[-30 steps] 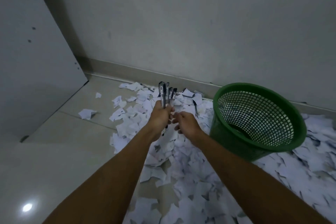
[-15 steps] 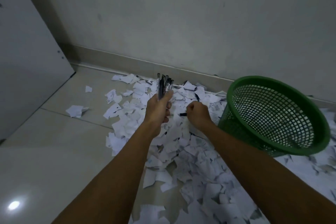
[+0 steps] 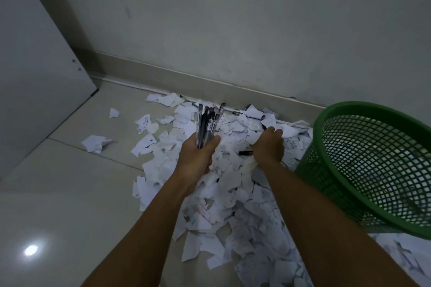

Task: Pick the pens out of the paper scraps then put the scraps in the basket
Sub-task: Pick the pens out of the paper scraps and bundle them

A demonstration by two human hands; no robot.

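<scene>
My left hand (image 3: 198,155) grips a bundle of several dark pens (image 3: 207,122), held upright above the paper scraps (image 3: 219,207). My right hand (image 3: 268,147) is low over the pile beside the basket, its back towards me. A black pen (image 3: 245,153) sticks out from its left side, and a white scrap hangs under the wrist. The green mesh basket (image 3: 326,121) stands at the right, tilted with its mouth towards me. Another pen (image 3: 238,113) lies among scraps by the baseboard.
White scraps cover the tiled floor from the baseboard (image 3: 233,91) down to the bottom right. A few loose scraps (image 3: 95,143) lie apart on the left. A grey cabinet panel (image 3: 35,65) rises at the left, and the wall runs close behind the pile.
My right hand has reached further forward and right into the scraps, and a black pen now shows at its side. The pen bundle in my left hand stays upright. The view has shifted.
</scene>
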